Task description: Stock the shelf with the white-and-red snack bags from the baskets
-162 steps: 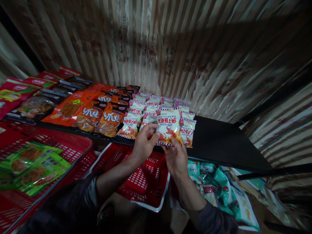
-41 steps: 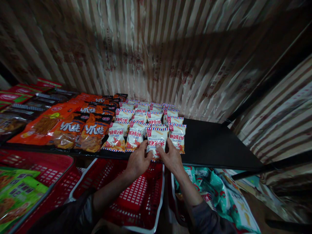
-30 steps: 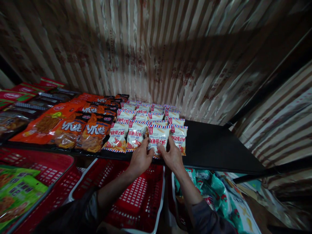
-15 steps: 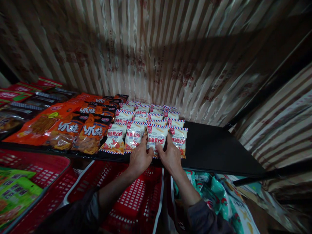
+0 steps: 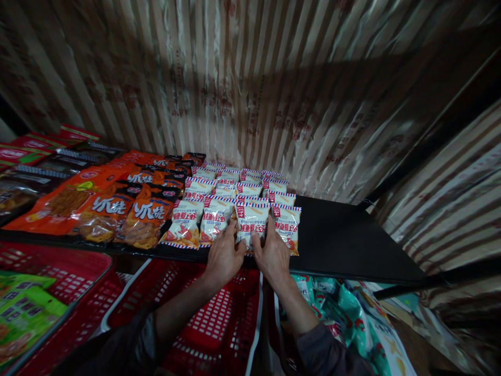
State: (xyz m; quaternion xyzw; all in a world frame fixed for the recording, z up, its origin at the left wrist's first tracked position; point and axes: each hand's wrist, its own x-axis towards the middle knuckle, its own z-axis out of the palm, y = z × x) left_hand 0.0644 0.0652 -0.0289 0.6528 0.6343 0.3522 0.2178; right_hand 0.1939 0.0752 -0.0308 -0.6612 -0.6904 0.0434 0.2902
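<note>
Between my two hands is a white snack bag (image 5: 252, 219) with red lettering and a striped top edge, in the front row on the black shelf (image 5: 344, 240). My left hand (image 5: 226, 253) grips its left side, fingers along the edge and thumb at the lower front. On its right side my right hand (image 5: 272, 256) holds it the same way, thumb on the front. Matching bags flank it: one bag (image 5: 214, 219) to the left, another bag (image 5: 287, 224) to the right. More of the same bags (image 5: 227, 177) stand in rows behind.
Orange and black snack bags (image 5: 144, 214) fill the shelf's left part. Below the front edge sit a red basket (image 5: 211, 313), another red basket (image 5: 84, 261) with green packets (image 5: 29, 313), and a container of teal bags (image 5: 352, 313). Striped sheeting (image 5: 242, 78) hangs behind; a dark post (image 5: 430, 141) stands right.
The white bag between my hands leans slightly further back. Both hands keep their hold on its sides and have barely shifted.
</note>
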